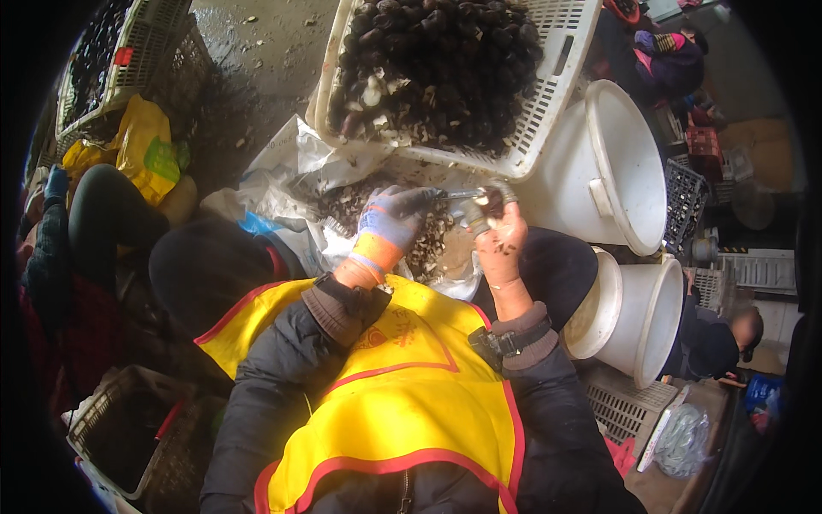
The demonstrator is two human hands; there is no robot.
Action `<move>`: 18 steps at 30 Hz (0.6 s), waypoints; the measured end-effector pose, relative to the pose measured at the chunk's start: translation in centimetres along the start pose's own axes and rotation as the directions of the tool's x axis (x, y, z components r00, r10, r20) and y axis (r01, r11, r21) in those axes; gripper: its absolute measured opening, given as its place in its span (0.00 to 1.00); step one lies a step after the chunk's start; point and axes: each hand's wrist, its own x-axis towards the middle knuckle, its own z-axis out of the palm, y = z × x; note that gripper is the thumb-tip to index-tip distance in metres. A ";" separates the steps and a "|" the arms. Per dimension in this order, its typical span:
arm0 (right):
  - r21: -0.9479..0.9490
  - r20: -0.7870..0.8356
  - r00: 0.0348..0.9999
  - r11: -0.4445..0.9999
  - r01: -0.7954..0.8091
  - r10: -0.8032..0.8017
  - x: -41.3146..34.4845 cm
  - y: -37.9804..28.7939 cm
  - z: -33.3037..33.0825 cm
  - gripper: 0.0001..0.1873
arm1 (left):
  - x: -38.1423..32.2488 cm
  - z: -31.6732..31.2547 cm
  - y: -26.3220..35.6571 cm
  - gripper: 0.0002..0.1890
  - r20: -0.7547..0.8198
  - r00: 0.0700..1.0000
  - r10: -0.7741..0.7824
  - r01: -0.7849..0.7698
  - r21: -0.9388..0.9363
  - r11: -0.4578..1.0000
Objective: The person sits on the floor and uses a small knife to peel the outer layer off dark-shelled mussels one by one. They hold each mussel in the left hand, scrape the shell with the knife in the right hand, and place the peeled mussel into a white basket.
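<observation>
My left hand (393,215), in a grey-blue and orange work glove, grips a small metal tool, apparently a knife (460,194). The blade reaches right, towards my right hand (502,236). That hand has a bare palm and grey coverings on its fingers. Between its fingers is a dark piece of produce (493,202) with a pale cut part. Dark scraps cling to the wrist. Beneath both hands, dark and pale peelings (427,247) lie heaped on white plastic sacking (292,164). Beyond them, a white plastic crate (542,138) holds a mound of dark rounded produce (443,58).
A large white bucket (626,160) stands right of the crate, with smaller white buckets (648,315) nearer me. Another filled crate (122,64) and a yellow plastic bag (144,151) are at left. A person's bent leg (106,212) is close by on the left. Other people sit at right.
</observation>
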 end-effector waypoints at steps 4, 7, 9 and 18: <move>-0.233 0.100 0.988 0.962 0.140 -0.120 0.0 -0.4 -0.4 0.24 | 0.2 -0.9 -0.4 0.16 0.111 0.985 -0.129 0.146 -0.164 0.976; -0.014 0.024 1.000 1.000 0.003 -0.003 0.3 -0.2 -0.5 0.24 | 0.1 -1.2 -0.5 0.17 0.155 0.978 -0.137 0.153 -0.099 0.983; 0.099 -0.013 0.998 0.993 -0.059 0.061 0.5 0.1 -0.4 0.24 | 0.1 -1.2 -0.4 0.17 0.149 0.980 -0.132 0.141 -0.050 0.989; -0.147 0.120 0.992 0.988 0.056 -0.038 -0.4 -0.7 -0.5 0.24 | 0.3 -2.1 0.9 0.18 0.160 0.984 -0.075 0.073 0.015 0.997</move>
